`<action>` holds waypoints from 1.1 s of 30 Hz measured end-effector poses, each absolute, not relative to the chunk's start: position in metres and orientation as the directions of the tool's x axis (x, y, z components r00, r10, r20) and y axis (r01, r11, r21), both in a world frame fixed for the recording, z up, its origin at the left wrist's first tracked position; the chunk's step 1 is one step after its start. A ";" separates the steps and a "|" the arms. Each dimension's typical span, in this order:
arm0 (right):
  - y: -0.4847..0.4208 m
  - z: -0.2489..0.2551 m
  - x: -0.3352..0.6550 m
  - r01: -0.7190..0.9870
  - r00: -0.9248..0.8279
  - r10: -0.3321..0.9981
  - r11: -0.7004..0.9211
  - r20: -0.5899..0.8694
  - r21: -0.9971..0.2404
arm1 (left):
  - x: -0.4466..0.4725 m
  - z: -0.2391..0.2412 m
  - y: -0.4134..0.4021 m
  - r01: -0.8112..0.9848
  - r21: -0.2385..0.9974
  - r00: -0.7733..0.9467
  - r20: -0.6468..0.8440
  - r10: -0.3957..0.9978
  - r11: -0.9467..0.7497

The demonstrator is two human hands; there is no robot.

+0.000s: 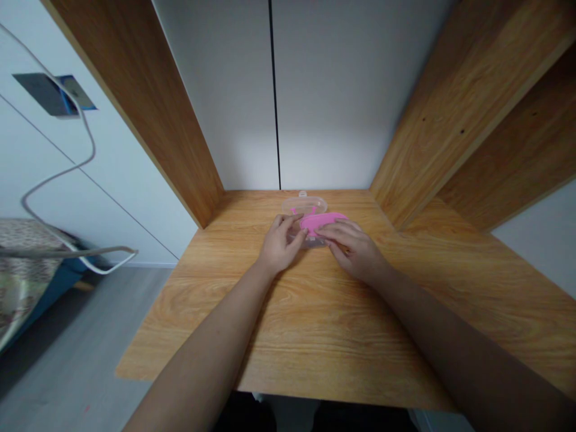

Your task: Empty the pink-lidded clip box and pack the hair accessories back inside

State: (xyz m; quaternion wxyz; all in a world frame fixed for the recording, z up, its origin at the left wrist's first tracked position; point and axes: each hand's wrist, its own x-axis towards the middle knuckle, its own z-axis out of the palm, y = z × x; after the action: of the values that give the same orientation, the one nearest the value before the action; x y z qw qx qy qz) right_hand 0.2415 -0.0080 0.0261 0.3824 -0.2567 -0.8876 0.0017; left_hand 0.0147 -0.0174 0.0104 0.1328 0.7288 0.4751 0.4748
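**Wooden desk nook, both hands on a little pink case**

So the setting is a light wood desk [315, 312] tucked into a nook — wood panels [171, 114] rising on the left and right, a white wall [342, 96] behind with a thin dark seam running straight down it. Off to the left there's grey floor, a white cable [67, 174] looping down past a grey box on the wall, and the corner of a bed [22, 270] with a patterned cover.

Far back on the desk, close to the wall and about in the middle, sits a small case [310, 225]. It's a clear plastic oval thing with a pink lid [321, 222] or insert — the clear half looks propped open behind the pink part, though it's small and I can't make out the hinge.

Left hand [281, 243] comes in from the left, fingers curled onto the case's left edge, fingertips touching it. Right hand [353, 249] comes from the right, fingers laid flat over the front of the pink piece, pressing on it rather than wrapped round it. So neither hand is clenched shut — both are loosely gripping the case between them, and it's resting on the desk, not lifted.

Both forearms stretch bare across the desk from the near edge.
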 end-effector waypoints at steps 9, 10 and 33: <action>-0.016 0.030 0.238 0.393 -0.631 0.470 0.880 0.617 -0.268 | 0.015 0.009 -0.017 0.585 0.645 0.071 0.563 0.823 -0.491; -0.015 0.030 0.239 0.406 -0.606 0.472 0.876 0.640 -0.261 | 0.015 0.008 -0.016 0.591 0.642 0.069 0.562 0.824 -0.488; -0.001 0.019 0.243 0.480 -0.453 0.614 0.779 0.646 -0.403 | 0.013 0.010 -0.018 0.575 0.653 0.072 0.560 0.825 -0.494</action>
State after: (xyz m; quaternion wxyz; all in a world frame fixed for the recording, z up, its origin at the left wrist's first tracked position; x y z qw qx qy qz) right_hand 0.2432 -0.0014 0.0190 0.4117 -0.3224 -0.8485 0.0812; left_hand 0.0135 -0.0180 0.0101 0.1311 0.7204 0.4859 0.4773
